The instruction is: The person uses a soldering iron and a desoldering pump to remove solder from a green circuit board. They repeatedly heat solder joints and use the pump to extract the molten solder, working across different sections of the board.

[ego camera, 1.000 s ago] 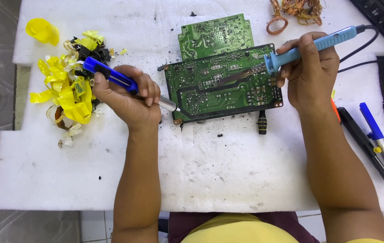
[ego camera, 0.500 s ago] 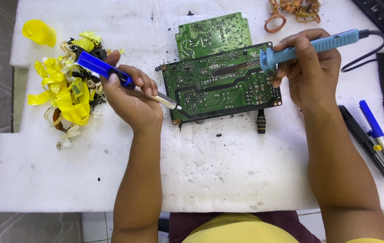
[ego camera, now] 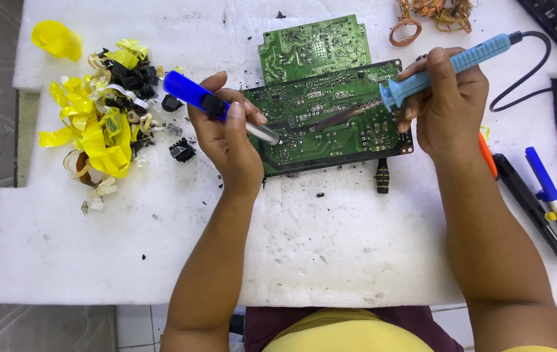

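The left hand (ego camera: 229, 140) had its grip closed around a blue pump (ego camera: 210, 104), a desoldering tool whose metal tip rested on the near board (ego camera: 331, 120) near its left end. The right hand (ego camera: 448, 104) had its grip closed around the light-blue handle of a soldering iron (ego camera: 445, 65); the iron's dark tip slanted down to the left and lay on the same board, just right of the pump's tip. The iron's black cord (ego camera: 526, 78) looped away to the right.

The near board lay green side up in the middle of the white tabletop (ego camera: 291, 248), slightly tilted. A second board (ego camera: 311, 45) lay just beyond it, its near edge tucked under or against the first; I could not tell which. A small black screwdriver handle (ego camera: 383, 176) lay just near of the board's right end.

To the left sat a heap of yellow tape scraps (ego camera: 96, 124) mixed with black parts. At the far right edge of the tabletop lay a coil of copper wire (ego camera: 406, 29), and near the right wrist lay dark pens (ego camera: 533, 202) and a blue-capped tool (ego camera: 552, 195).
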